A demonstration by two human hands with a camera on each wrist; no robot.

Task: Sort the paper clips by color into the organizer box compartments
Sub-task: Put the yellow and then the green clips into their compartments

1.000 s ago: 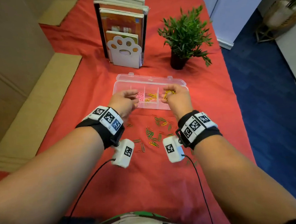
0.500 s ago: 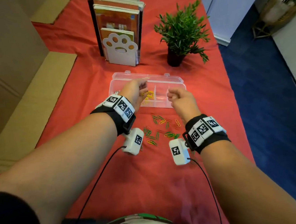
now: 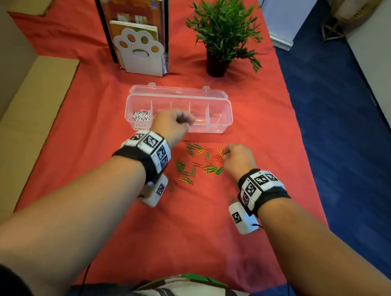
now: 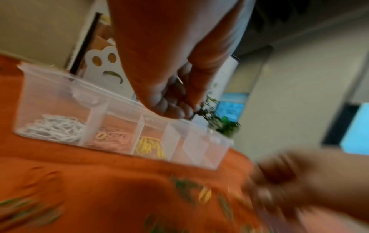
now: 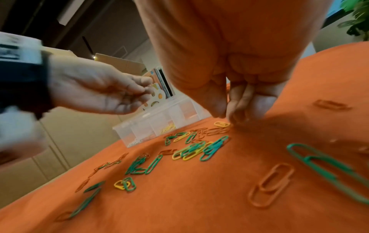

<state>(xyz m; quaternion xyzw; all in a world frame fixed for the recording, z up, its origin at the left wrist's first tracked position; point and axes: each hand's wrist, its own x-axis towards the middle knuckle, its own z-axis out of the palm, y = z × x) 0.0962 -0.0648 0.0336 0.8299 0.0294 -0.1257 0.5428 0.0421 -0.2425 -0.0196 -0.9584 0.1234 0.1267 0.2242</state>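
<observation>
Loose paper clips [image 3: 198, 163] lie scattered on our red-covered bench [image 3: 174, 233], just before the clear organizer box [image 3: 219, 105]. Our left hand [image 3: 172, 124] hovers over its middle compartments, fingers bunched; our right hand's [image 3: 237, 159] fingers pinch together at the pile's edge.

Books [image 3: 133, 8] behind paw bookend [image 3: 141, 51], potted plant [image 3: 223, 30]
</observation>
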